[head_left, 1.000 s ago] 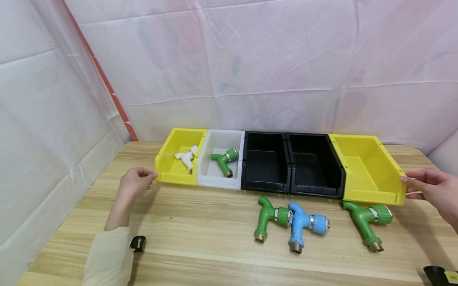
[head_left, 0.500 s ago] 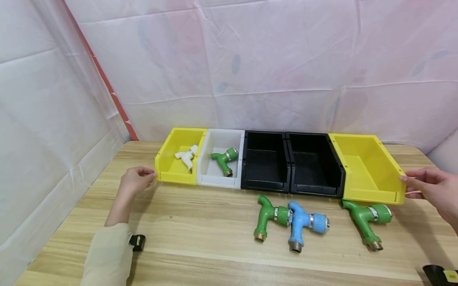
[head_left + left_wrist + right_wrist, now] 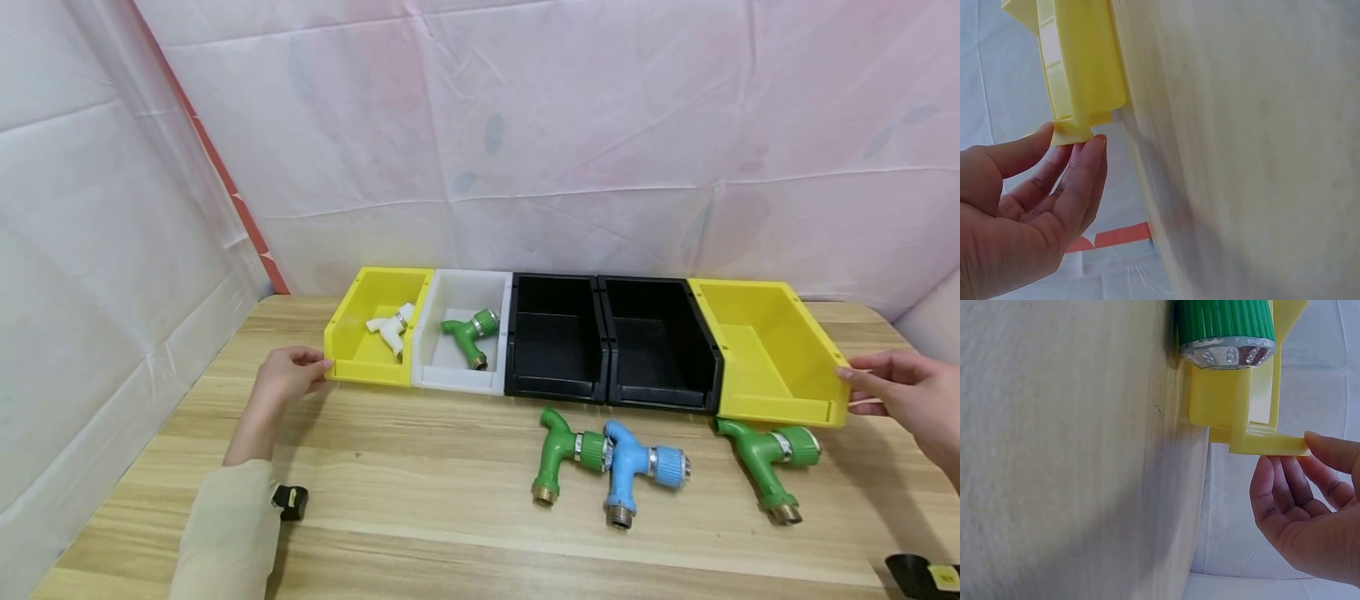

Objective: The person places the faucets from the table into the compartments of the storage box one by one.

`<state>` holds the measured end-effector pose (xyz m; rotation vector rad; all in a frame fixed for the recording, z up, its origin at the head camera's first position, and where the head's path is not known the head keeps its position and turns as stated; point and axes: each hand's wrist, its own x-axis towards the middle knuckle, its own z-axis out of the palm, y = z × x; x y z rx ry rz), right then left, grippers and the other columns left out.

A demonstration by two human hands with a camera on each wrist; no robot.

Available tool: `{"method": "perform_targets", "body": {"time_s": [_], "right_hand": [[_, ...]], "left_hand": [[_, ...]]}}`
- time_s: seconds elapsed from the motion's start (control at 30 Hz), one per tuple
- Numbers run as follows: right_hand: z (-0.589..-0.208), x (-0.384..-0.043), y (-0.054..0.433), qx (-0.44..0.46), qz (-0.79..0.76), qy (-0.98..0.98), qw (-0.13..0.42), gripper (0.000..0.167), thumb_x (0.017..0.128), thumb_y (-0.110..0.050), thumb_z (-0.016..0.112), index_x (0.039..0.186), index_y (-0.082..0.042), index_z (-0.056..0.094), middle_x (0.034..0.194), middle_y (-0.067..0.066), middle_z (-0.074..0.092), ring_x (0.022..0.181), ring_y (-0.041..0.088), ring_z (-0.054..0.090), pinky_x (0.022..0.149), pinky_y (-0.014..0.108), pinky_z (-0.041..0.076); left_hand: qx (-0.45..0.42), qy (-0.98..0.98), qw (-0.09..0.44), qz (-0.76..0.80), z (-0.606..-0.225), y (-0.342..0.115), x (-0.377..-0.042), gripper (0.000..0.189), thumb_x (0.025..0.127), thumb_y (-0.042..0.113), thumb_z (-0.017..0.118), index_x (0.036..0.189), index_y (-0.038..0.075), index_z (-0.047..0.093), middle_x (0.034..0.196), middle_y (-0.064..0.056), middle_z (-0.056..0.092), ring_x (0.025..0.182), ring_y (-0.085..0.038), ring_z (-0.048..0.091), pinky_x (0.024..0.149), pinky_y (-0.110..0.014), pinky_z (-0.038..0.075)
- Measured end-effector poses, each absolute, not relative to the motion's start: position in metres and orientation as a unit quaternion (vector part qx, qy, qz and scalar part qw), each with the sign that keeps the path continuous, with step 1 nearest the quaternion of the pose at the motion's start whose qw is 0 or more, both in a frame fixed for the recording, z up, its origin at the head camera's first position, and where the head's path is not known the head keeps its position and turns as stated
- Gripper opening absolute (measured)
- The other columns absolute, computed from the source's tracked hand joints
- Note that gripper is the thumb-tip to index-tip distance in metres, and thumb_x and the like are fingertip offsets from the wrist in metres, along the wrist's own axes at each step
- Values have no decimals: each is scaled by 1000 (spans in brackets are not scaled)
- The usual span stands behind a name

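A row of bins stands along the back of the table in the head view. My left hand (image 3: 288, 375) pinches the front corner of the left yellow bin (image 3: 367, 374), thumb on the front and fingers against the side. At the other end, my right hand (image 3: 911, 396) holds the front corner of the right yellow bin (image 3: 780, 410), its thumb at the rim and fingers along the outer wall. A white tap (image 3: 391, 330) lies in the left yellow bin. Inside the white bin (image 3: 459, 380) is a green tap (image 3: 468, 337).
Two black bins (image 3: 557, 388) fill the middle of the row. In front lie a green tap (image 3: 555, 458) and a blue tap (image 3: 628, 467), side by side. Another green tap (image 3: 765, 467) lies close before the right yellow bin. A pale curtain (image 3: 570, 150) hangs behind the table.
Both hands keep their places at the end bins. The whole scene shifts very slightly upward in the head view; the bins and taps stay in the same arrangement.
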<state>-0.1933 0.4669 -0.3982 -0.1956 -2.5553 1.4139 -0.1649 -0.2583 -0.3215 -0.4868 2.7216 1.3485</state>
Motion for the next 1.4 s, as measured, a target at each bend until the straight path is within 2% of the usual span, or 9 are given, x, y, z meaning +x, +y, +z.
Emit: {"method": "perform_targets", "body": {"time_s": [0.27, 0.43, 0.73, 0.97, 1.4], "right_hand": [[-402, -193, 468, -69, 480, -867, 114, 6, 89, -23, 58, 94, -26, 56, 73, -20, 57, 57, 6, 59, 47, 23, 51], [-408, -197, 475, -68, 478, -868, 115, 10, 87, -25, 60, 96, -24, 56, 74, -18, 58, 57, 7, 60, 49, 24, 52], [-406, -196, 474, -61, 493, -861, 111, 11, 84, -27, 63, 93, -26, 57, 73, -15, 59, 57, 9, 60, 48, 25, 52], [-407, -197, 477, -57, 495, -860, 112, 10, 85, -26, 63, 93, -26, 58, 73, -15, 59, 56, 9, 60, 47, 25, 52], [-403, -193, 469, -69, 474, -870, 115, 10, 89, -22, 59, 91, -31, 56, 71, -20, 57, 55, 9, 60, 47, 24, 52]], "left_hand": [[-155, 878, 29, 452, -323, -261, -167, 29, 90, 10, 57, 109, -12, 55, 95, -17, 56, 75, -15, 61, 71, -28, 54], [-157, 877, 31, 454, -323, -262, -168, 32, 90, 14, 58, 109, -12, 55, 95, -16, 57, 73, -13, 61, 70, -27, 54], [-166, 878, 30, 447, -322, -261, -168, 33, 89, 18, 60, 107, -10, 57, 92, -15, 59, 68, -11, 62, 65, -27, 54], [-175, 875, 28, 451, -323, -261, -169, 31, 88, 17, 62, 104, -10, 59, 85, -11, 60, 65, -11, 62, 63, -26, 54], [-186, 871, 22, 455, -322, -259, -169, 30, 88, 14, 62, 104, -10, 58, 86, -13, 59, 65, -12, 62, 63, -27, 54]]}}
